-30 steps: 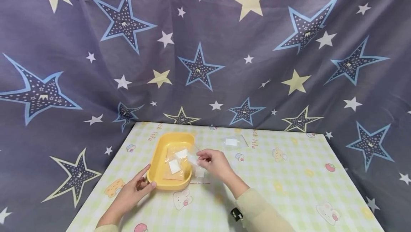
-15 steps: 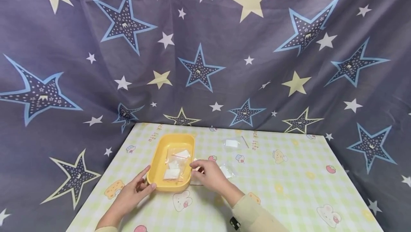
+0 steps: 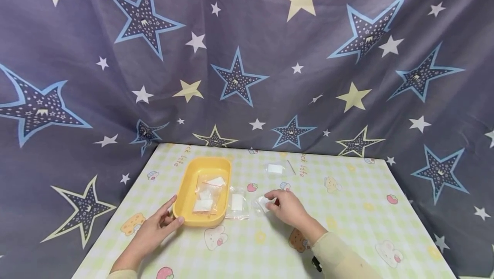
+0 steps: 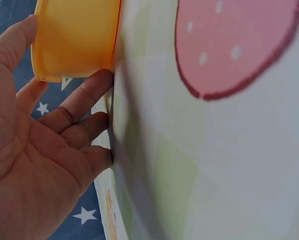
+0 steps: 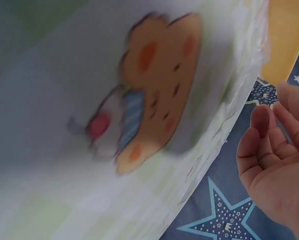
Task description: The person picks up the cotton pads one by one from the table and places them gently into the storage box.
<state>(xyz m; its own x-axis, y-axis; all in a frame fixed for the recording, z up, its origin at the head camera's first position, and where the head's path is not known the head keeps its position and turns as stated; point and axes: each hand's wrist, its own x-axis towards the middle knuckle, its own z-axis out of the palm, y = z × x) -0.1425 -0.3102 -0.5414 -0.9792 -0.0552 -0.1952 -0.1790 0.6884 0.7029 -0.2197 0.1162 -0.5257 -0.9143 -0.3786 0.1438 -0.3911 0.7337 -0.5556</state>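
My left hand (image 3: pixel 156 229) holds the near left corner of a yellow plastic tray (image 3: pixel 179 201), thumb and index finger on its wall. Inside the tray lie several small clear zip bags (image 3: pixel 202 205) with white pieces in them, overlapping. My right hand (image 3: pixel 291 210) is over another clear bag (image 3: pixel 262 201) with a white piece, its bent fingertips at the bag and partly covering it. The right wrist view shows the thumb apart from the fingers of the right hand (image 5: pixel 279 160), with no bag visible between them. A further bag (image 3: pixel 237 203) lies flat against the tray's right side.
One more clear bag (image 3: pixel 275 168) with a white piece lies farther back on the table. A checked cloth (image 3: pixel 347 236) with cartoon prints covers the table. Behind it hangs a dark curtain (image 3: pixel 270 34) with stars.
My right hand carried a bag into the tray, let it go there, and moved right to the bag on the table. The left hand has stayed on the tray's corner.
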